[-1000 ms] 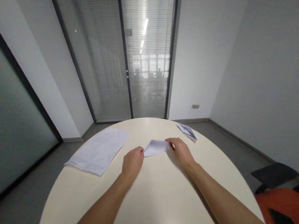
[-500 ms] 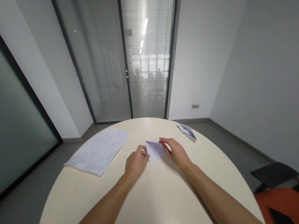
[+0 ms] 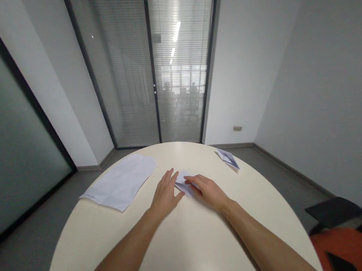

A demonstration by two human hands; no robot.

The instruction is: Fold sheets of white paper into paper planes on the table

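A small folded sheet of white paper lies on the round table between my two hands, partly covered by them. My left hand is at its left edge, fingers stretched out and thumb apart, with the thumb tip at the paper's near edge. From the right, my right hand reaches over the paper with bent fingers, gripping its right part. The exact contact of the right fingertips is partly hidden.
A large creased white sheet lies at the table's left. Near the far right edge rests a folded paper piece. The cream round table fills the foreground. An orange-seated chair stands at the lower right, before a grey wall.
My left hand has opened from a pinch and spread its fingers beside the paper. My right hand has moved slightly left and lower over it. The paper's raised part now lies lower.
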